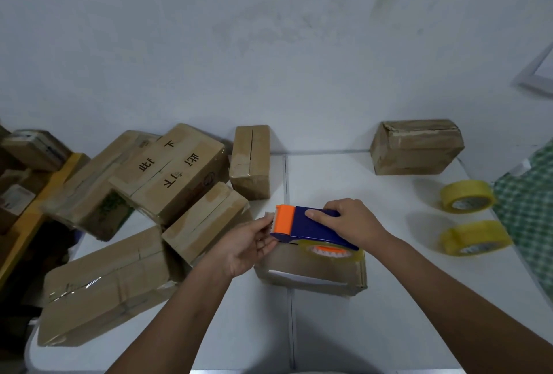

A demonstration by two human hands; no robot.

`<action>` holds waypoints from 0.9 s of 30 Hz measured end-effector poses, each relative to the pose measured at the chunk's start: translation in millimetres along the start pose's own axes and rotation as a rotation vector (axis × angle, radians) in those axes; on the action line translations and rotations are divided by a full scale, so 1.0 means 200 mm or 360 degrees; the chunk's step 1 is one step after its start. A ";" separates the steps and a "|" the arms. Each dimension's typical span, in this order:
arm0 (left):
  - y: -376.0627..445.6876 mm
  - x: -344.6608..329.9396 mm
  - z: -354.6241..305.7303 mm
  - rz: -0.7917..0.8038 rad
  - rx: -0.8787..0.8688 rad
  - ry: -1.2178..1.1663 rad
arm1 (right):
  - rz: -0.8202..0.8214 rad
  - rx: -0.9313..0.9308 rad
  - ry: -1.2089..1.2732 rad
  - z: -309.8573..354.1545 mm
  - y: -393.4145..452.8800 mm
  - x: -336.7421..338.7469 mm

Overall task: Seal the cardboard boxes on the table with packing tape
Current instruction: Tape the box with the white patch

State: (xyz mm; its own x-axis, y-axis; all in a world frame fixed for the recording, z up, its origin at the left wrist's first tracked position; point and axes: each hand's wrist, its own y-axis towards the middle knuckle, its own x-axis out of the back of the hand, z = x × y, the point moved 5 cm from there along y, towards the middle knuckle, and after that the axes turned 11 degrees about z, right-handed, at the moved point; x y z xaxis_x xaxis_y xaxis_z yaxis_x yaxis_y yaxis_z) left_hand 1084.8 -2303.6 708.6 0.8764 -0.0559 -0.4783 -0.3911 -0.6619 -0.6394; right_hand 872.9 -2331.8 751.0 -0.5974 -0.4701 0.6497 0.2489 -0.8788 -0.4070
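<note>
Holding: the right hand has its fingers curled over the top of the blue and orange tape dispenser, thumb along the near side.
Pinching: the left hand holds the loose tape end between thumb and fingertips, right at the dispenser's orange cutter end.
Dispenser: it sits over the top of a small cardboard box, cutter end past the box's left edge; whether it touches the top I cannot tell.
Tape roll: a clear roll with an orange core is mounted in the dispenser, at the box's right end.
Small box: lies on the white table, just in front of the person.
Left of the small box: a pile of cardboard boxes, some leaning on each other, one with black printed characters; a large flat box nearest the table edge.
Behind the small box: one upright box, and well to its right another box against the wall.
Right of the small box: two yellow tape rolls lying apart from it, one behind the other, near a green checked cloth.
</note>
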 end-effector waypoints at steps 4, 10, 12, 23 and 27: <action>0.01 -0.01 0.02 -0.0072 -0.0043 -0.0006 | 0.0008 0.0000 -0.0017 0.01 0.00 0.00; 0.01 -0.02 0.04 -0.0119 -0.0059 -0.0020 | 0.0049 0.0006 -0.0057 0.02 0.00 0.00; 0.00 -0.02 0.05 -0.0119 -0.0051 -0.0031 | 0.0048 0.0009 -0.0074 0.02 -0.01 0.00; 0.02 -0.01 0.04 -0.0333 -0.0178 0.0280 | 0.0091 0.0026 -0.0091 0.03 -0.01 0.00; 0.02 -0.03 0.02 -0.0349 -0.0175 0.0553 | 0.0156 0.0053 -0.0083 0.06 -0.02 0.03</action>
State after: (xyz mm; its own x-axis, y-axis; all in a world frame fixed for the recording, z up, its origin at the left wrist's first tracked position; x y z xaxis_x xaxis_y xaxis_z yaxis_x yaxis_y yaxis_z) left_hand 1076.4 -2302.3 706.0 0.9855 -0.1411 -0.0944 -0.1690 -0.7608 -0.6266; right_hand 878.6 -2332.1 763.8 -0.5285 -0.5568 0.6408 0.3298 -0.8302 -0.4494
